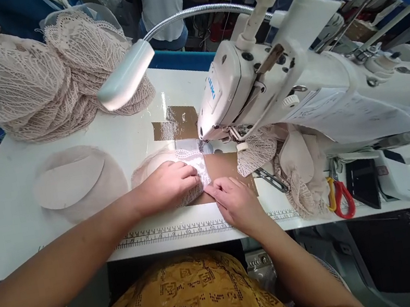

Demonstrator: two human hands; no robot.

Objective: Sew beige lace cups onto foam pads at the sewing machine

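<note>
From the head view, the lace piece (192, 155) lies under and between my 2 hands, its far edge by the needle of the sewing machine (226, 83). My left hand (168, 183) rests on top of it, fingers bent and pressing down; I cannot tell whether they grip it. My right hand (238, 206) has thumb and forefinger set at its near right corner, though I cannot tell whether they pinch it. The brown sheet (226, 163) shows just right of the lace, and the printed ruler (171, 232) runs along the table's front edge, partly under my right wrist. On my left, white tabletop (12, 208) stretches to the table's side, with a round mesh piece (84, 213) on it. On my right, black snips (271, 180) and bunched lace (303, 168) sit near, crowding that side; the machine head limits the room beyond my fingers. The lace itself is pale, with an openwork border that glows white under the light, and sheer pinkish fabric spreading left of it.
</note>
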